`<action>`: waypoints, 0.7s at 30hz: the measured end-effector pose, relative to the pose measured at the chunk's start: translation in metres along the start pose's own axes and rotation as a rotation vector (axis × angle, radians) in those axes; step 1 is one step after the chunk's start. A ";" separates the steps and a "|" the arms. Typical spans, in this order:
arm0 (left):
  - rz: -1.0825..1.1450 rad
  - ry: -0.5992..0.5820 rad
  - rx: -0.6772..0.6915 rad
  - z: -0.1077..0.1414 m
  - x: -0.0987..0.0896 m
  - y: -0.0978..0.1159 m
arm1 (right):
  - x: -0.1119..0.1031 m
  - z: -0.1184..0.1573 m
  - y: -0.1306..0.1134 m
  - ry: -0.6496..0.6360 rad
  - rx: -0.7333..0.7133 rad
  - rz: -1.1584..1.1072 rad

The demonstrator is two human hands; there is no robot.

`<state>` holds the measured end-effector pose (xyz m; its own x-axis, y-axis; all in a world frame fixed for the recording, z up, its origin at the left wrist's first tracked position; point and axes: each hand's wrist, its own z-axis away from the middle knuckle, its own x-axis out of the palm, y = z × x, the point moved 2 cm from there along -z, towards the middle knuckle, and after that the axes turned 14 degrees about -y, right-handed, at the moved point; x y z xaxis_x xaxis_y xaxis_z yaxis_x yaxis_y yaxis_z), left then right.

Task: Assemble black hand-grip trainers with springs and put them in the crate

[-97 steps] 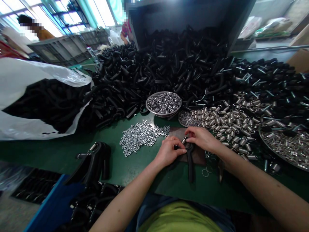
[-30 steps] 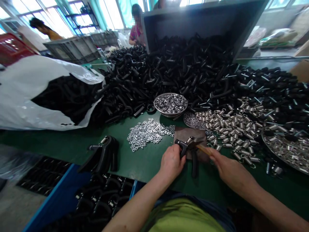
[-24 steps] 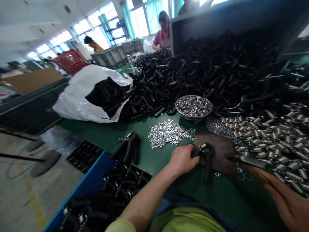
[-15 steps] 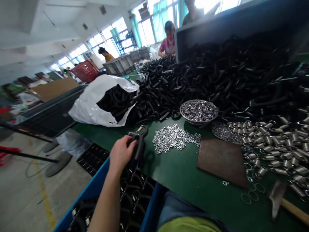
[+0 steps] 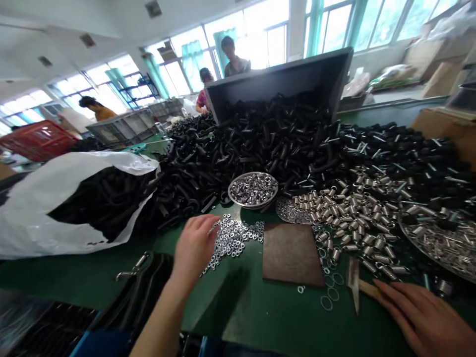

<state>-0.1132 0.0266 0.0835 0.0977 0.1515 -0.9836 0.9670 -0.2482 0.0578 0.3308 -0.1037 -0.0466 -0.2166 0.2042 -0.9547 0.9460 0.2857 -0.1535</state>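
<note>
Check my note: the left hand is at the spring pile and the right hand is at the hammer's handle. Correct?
Not quite. The left hand is at the small ring-shaped metal parts, not the spring pile, as the head view shows. The right hand is indeed at the hammer's handle.

Bright windows (image 5: 256,25) with teal curtains (image 5: 192,55) line the pale wall (image 5: 298,30)

The bare left forearm (image 5: 165,315) slants up from the bottom edge. The left hand (image 5: 195,245) hangs in the air, back toward the viewer, fingers loosely bent and pointing forward and right; its palm is hidden, though probably bare. At lower right, the right hand (image 5: 427,315) lies palm down, fingers stretched leftward.
</note>
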 end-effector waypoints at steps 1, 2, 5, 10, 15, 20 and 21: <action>0.006 -0.029 0.145 -0.026 0.007 0.032 | -0.002 -0.008 -0.007 -0.015 -0.024 0.026; -0.002 -0.049 0.267 -0.052 0.015 0.061 | -0.005 -0.018 -0.013 -0.025 -0.039 0.042; -0.057 -0.085 0.475 -0.121 0.042 0.124 | -0.017 -0.047 -0.028 -0.046 -0.045 0.021; -0.187 -0.142 0.461 -0.191 0.081 0.159 | -0.030 -0.076 -0.034 -0.069 -0.043 -0.044; -0.191 -0.199 0.464 -0.209 0.099 0.160 | -0.028 -0.085 -0.022 -0.113 0.012 -0.099; -0.132 -0.176 0.445 -0.210 0.078 0.159 | -0.026 -0.100 -0.023 -0.255 0.010 -0.098; -0.084 -0.146 0.437 -0.207 0.068 0.158 | -0.027 -0.104 -0.027 -0.294 -0.017 -0.091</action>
<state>0.0953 0.1957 0.0612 -0.0415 0.0603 -0.9973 0.7770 -0.6256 -0.0702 0.2862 -0.0193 0.0095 -0.2182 -0.1023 -0.9705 0.9212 0.3067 -0.2394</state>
